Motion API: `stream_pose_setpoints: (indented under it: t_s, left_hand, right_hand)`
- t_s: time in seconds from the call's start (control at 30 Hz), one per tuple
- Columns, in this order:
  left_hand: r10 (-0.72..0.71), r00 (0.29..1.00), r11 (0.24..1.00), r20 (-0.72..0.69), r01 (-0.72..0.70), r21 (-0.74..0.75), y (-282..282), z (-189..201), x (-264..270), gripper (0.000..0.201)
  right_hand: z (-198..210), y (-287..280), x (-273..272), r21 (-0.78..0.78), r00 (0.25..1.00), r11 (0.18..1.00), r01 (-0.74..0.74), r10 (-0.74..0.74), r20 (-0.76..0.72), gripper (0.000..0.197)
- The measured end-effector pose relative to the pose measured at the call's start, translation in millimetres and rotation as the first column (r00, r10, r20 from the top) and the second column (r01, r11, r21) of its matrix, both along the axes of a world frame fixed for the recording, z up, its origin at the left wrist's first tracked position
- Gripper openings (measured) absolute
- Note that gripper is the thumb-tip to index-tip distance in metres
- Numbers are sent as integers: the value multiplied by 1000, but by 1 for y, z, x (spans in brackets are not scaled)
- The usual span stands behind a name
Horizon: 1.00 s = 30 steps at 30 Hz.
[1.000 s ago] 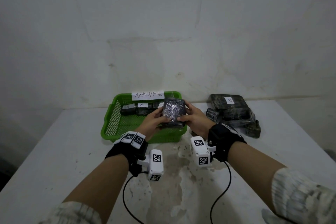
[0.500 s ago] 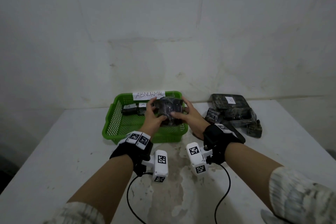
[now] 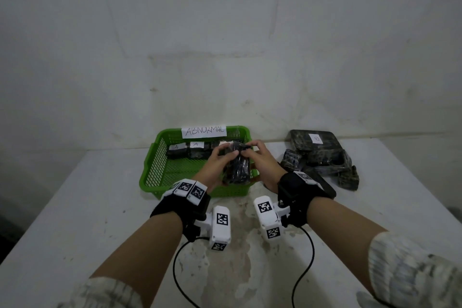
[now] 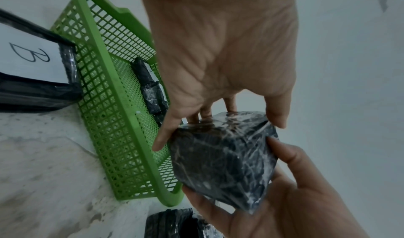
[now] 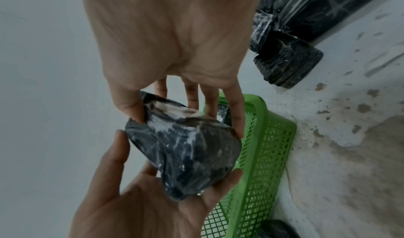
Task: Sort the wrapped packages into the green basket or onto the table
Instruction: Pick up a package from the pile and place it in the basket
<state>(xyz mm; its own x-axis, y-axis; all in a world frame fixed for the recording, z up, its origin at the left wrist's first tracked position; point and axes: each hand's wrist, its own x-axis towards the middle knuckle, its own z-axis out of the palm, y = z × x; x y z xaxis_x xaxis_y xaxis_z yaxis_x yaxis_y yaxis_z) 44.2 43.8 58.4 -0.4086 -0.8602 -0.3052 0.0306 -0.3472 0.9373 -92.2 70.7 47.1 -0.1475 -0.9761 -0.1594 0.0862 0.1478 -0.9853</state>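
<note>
Both hands grasp one package (image 3: pixel 237 166) between them, raised over the near right corner of the basket (image 3: pixel 160 165). The left hand (image 3: pixel 217 165) has its thumb on one side and its fingers (image 4: pixel 229 103) curled over the far edge; the right hand (image 3: pixel 260 165) mirrors it, thumb pressed into the wrap, fingers (image 5: pixel 192 94) behind.

The wrap looks slick and loose, so the likeliest slip, I judge, is the film sliding under the fingertips if either hand lets go before the other has a full hold. The package would then drop on the basket rim just below the fingers and could tip out onto the counter (image 3: pixel 75 220), landing on the wrong side of the sort.

A second risk is catching the rim with the knuckles on the way down and shoving the light basket.

Room: beyond the fingers, three small packages (image 3: pixel 190 151) line the basket's far wall; the mesh floor to the left of the hands shows bare. To the right of the right hand, near it, lies the pile (image 3: pixel 317 157) on the counter, so a swing that way is tight. Toward the wrists the counter is open apart from the camera cables.
</note>
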Motion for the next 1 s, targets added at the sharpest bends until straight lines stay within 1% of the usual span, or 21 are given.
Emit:
stream_pose_setpoints:
  t_s: [0.07, 0.13, 0.27, 0.37, 0.43, 0.5, 0.57, 0.6, 0.67, 0.73, 0.83, 0.9, 1.0]
  left_hand:
    - [16, 999, 999, 32, -15, -30, 1, 1, -2, 40]
    - [44, 997, 997, 56, -40, -63, 1, 1, -4, 41]
    - [73, 996, 995, 53, -68, -79, 0, 3, -5, 40]
    - [63, 996, 995, 59, -58, -83, 0, 1, -4, 43]
    - [88, 994, 991, 60, -81, -108, 0, -1, -3, 44]
    - [128, 990, 984, 50, -120, -135, -1, -1, -2, 44]
    - [158, 987, 976, 36, -151, -154, -3, -1, -1, 44]
    - [162, 986, 975, 32, -155, -156, -4, -2, 0, 44]
    - [152, 987, 979, 42, -144, -145, -5, -3, 1, 44]
    - [152, 987, 981, 47, -145, -128, -3, -3, 1, 44]
    - [225, 974, 968, -2, -224, -110, -4, -5, 1, 47]
    - [258, 966, 960, -19, -258, -112, -5, -3, 3, 51]
    - [203, 979, 974, -22, -204, -97, -6, 0, 3, 49]
  right_hand:
    - [0, 2, 1, -4, 1000, 1000, 10, -10, 3, 12]
    - [0, 3, 1, 7, 1000, 1000, -8, 7, 4, 16]
    - [1, 5, 1, 22, 997, 998, -64, 65, -35, 45]
    - [2, 6, 1, 8, 995, 999, -49, 49, -90, 46]
    - [3, 6, 2, 2, 995, 999, -53, 53, -88, 48]
    - [3, 6, 4, 8, 994, 996, -94, 94, -52, 57]
    - [2, 7, 4, 21, 986, 986, -166, 166, -27, 74]
    - [2, 8, 4, 24, 981, 981, -191, 192, -28, 79]
    - [1, 9, 4, 24, 977, 977, -211, 212, -36, 83]
    - [0, 7, 3, 22, 978, 978, -208, 208, -29, 84]
    - [-6, 4, 4, 28, 988, 988, -152, 152, 15, 80]
    - [-9, 5, 3, 17, 999, 999, -49, 48, 19, 69]
    - [-11, 6, -4, -16, 996, 996, 90, -90, -26, 44]
